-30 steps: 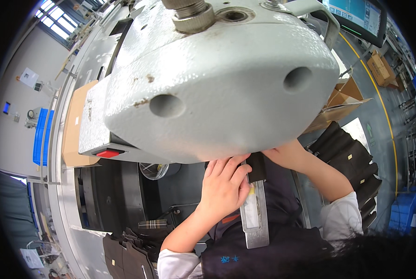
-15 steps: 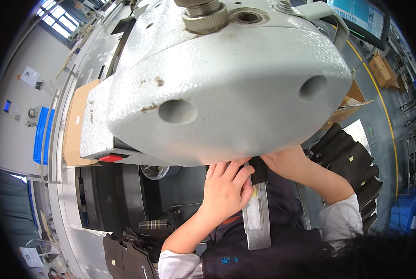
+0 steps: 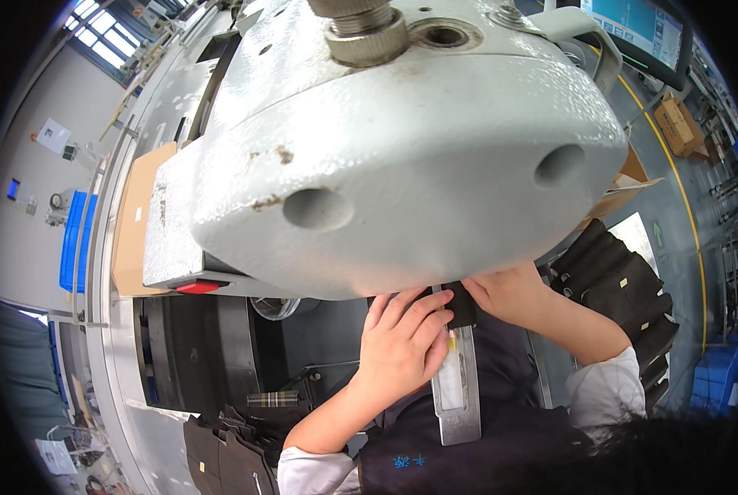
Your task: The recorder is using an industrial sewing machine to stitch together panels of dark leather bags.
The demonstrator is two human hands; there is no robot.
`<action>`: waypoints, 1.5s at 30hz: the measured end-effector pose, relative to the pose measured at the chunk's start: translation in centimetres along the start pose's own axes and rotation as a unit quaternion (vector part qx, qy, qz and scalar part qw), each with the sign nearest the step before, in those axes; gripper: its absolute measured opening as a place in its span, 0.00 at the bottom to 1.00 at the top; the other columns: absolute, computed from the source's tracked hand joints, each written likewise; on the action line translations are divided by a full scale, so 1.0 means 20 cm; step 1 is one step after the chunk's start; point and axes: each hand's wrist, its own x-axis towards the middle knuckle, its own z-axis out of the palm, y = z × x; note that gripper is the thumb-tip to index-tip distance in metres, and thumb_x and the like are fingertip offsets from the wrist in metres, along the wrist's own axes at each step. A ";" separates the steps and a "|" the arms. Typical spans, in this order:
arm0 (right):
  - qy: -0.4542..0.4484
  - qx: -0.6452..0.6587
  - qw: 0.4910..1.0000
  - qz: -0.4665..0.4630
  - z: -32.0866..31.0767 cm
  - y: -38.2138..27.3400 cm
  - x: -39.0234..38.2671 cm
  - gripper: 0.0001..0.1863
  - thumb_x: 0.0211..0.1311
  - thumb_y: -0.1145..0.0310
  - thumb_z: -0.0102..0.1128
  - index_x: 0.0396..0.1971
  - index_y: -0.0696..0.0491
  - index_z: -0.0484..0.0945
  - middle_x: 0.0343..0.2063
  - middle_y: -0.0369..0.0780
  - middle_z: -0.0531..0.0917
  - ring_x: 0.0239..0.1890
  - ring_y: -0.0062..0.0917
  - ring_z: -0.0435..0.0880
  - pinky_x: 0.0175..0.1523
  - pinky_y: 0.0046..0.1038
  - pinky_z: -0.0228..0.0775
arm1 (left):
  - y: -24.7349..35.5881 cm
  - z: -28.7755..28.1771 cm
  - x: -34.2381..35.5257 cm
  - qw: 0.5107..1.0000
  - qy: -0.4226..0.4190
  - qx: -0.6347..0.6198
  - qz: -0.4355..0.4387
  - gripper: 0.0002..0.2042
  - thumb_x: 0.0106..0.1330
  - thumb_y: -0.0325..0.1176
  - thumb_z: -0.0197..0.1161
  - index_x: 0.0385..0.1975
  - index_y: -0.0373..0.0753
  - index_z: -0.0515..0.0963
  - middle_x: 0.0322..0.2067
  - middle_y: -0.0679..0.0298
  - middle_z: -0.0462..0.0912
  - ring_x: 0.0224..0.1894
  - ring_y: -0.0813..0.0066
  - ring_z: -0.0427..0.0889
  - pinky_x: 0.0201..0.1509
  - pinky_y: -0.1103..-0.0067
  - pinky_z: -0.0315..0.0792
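A large grey-white sewing machine head (image 3: 435,214) fills the upper middle and hides what lies beneath it. Just below its lower edge, my left hand (image 3: 402,342) lies with fingers stretched and slightly spread, its fingertips touching a piece of dark cloth (image 3: 463,307). My right hand (image 3: 508,290) comes in from the right, its thumb beside the same cloth. The machine hides its other fingers, so their grip cannot be made out. A narrow metal plate (image 3: 460,425) extends from under the cloth toward me, close to my left thumb.
Dark folded garment pieces (image 3: 621,289) hang in a stack at right. More dark pieces (image 3: 220,445) lie at lower left, near a plaid strip (image 3: 272,399). A blue crate (image 3: 78,239), a cardboard box (image 3: 679,125) and a screen (image 3: 637,29) stand farther off.
The fingers of my left hand have spread a little and shifted on the cloth. My right hand stays at nearly the same place by the machine's edge.
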 end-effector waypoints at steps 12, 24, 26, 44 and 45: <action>-0.033 0.020 0.998 0.040 0.01 0.02 -0.01 0.08 0.51 0.69 0.61 0.31 0.54 0.78 0.39 0.37 0.76 0.41 0.27 0.76 0.50 0.34 0.66 | -0.02 0.00 0.02 1.000 -0.002 -0.001 0.005 0.11 0.51 0.29 0.62 0.36 0.46 0.76 0.47 0.72 0.78 0.55 0.67 0.73 0.63 0.63 0.58; -0.015 0.027 0.999 0.024 -0.03 -0.01 -0.05 0.09 0.50 0.67 0.63 0.33 0.51 0.79 0.39 0.35 0.78 0.41 0.26 0.77 0.50 0.34 0.65 | -0.03 0.01 0.05 0.999 0.017 -0.044 -0.003 0.11 0.52 0.24 0.61 0.36 0.40 0.75 0.46 0.66 0.78 0.52 0.62 0.74 0.58 0.65 0.65; -0.022 0.059 0.998 0.013 -0.05 -0.09 -0.10 0.10 0.49 0.66 0.63 0.33 0.50 0.79 0.39 0.35 0.78 0.41 0.25 0.77 0.50 0.34 0.65 | -0.03 0.02 0.05 0.998 0.022 -0.053 -0.003 0.11 0.52 0.24 0.61 0.36 0.39 0.74 0.47 0.65 0.78 0.53 0.61 0.74 0.59 0.65 0.65; -0.057 0.003 0.998 -0.029 -0.07 -0.15 -0.13 0.13 0.50 0.65 0.61 0.36 0.54 0.79 0.43 0.36 0.78 0.45 0.24 0.77 0.51 0.33 0.65 | -0.02 0.01 -0.02 0.999 0.043 0.009 0.029 0.14 0.49 0.25 0.65 0.37 0.41 0.76 0.45 0.65 0.78 0.48 0.64 0.78 0.52 0.66 0.72; -0.060 0.003 0.998 -0.028 -0.07 -0.15 -0.12 0.13 0.50 0.65 0.62 0.36 0.54 0.79 0.44 0.36 0.78 0.45 0.25 0.77 0.51 0.33 0.65 | -0.02 0.00 -0.03 0.999 0.042 0.015 0.028 0.14 0.49 0.25 0.65 0.37 0.41 0.76 0.45 0.65 0.78 0.49 0.64 0.78 0.52 0.67 0.72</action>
